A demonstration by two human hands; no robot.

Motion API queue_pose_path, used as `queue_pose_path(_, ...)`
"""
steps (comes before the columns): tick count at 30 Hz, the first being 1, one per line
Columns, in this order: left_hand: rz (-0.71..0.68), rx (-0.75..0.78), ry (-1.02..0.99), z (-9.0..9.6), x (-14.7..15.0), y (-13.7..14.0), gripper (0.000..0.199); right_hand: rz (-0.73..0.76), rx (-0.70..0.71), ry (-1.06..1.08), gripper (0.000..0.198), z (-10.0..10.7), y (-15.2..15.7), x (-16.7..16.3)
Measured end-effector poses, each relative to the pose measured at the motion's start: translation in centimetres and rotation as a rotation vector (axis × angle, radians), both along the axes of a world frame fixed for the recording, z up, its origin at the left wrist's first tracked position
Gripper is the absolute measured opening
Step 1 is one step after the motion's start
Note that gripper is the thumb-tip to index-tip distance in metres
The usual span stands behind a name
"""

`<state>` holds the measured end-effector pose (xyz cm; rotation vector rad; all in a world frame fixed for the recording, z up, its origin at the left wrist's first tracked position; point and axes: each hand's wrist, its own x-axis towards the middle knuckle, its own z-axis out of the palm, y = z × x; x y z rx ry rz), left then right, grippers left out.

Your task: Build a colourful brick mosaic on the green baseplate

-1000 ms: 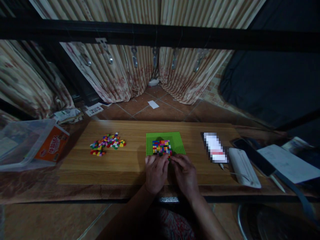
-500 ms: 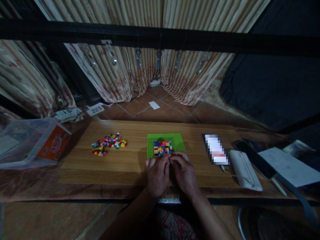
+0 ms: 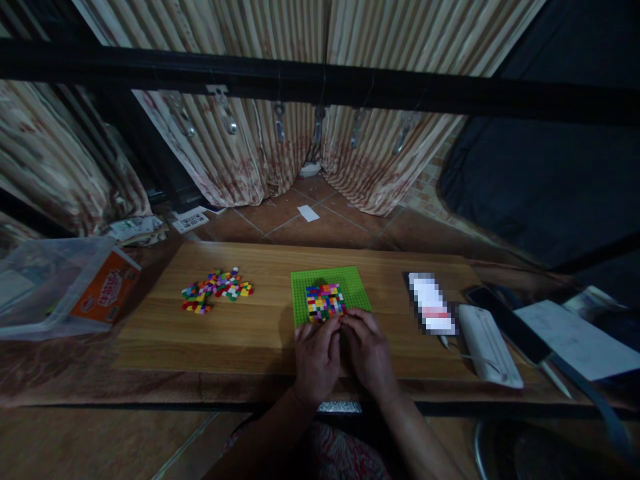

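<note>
A green studded baseplate point(image 3: 355, 287) lies on the wooden board in front of me, slightly turned. Small toy bricks of many colours form a tight block point(image 3: 324, 301) on its left and middle part. My left hand point(image 3: 317, 357) is at the plate's near edge, fingers curled, thumb and forefinger pressed together by the block's near right corner. Meeting it there, my right hand point(image 3: 367, 350) has its thumb and fingers in a pinch. A reddish speck shows between the fingertips, too small to make out. The hands hide the plate's near edge.
Loose bricks point(image 3: 220, 289) are heaped on the left of the wooden board point(image 3: 250, 347). A clear plastic box point(image 3: 60, 327) with an orange label stands further left. At right lie a phone point(image 3: 431, 303), a white case point(image 3: 487, 347), a dark slab point(image 3: 510, 323) and paper point(image 3: 580, 337).
The baseplate has turned slightly, its left side swinging nearer to me. Both hands stay together at its near edge, the right hand slightly lower. The whole view has shifted a little.
</note>
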<state>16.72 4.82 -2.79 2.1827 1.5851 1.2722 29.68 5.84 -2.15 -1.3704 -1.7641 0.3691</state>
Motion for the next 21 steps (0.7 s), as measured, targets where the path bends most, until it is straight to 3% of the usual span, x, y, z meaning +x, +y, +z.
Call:
queue_pose_path(13,-0.026,-0.066,-0.028,0.16,-0.42,-0.06,0.033,-0.017,0.083,-0.087,0.02,-0.28,0.6,0.08)
queue_pose_path(18,-0.019,-0.052,-0.01,0.14,-0.52,0.03,0.032,0.039,0.059,-0.083,0.02,0.01,0.71,0.49)
queue_pose_path(21,-0.021,-0.066,-0.001,0.28,-0.5,0.06,0.033,0.022,-0.002,0.034,0.02,0.22,0.77,0.42)
